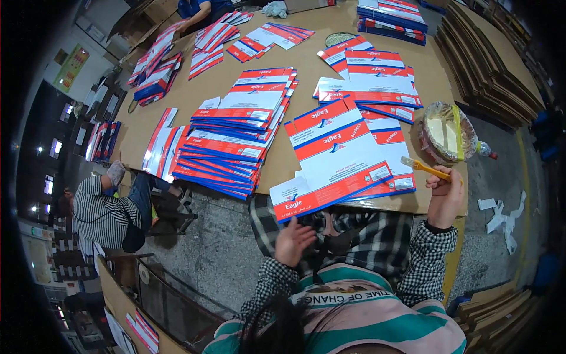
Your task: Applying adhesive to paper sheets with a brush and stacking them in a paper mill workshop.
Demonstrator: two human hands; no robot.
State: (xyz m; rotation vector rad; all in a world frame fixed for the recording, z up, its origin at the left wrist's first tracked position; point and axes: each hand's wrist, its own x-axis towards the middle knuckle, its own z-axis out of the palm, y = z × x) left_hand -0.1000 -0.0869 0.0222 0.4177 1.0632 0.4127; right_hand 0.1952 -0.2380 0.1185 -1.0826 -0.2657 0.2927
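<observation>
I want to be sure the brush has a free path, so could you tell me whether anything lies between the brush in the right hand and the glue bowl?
Nothing visible does. The right hand holds the brush just below and left of the glue bowl, with only bare cardboard tabletop between them. The nearest carton sheet lies further left.

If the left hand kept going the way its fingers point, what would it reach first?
Probably the near edge of the flat carton lying on the table: the left hand is open, fingers pointing up toward its red corner. Depth is unclear; it may pass under the table's edge.
</observation>
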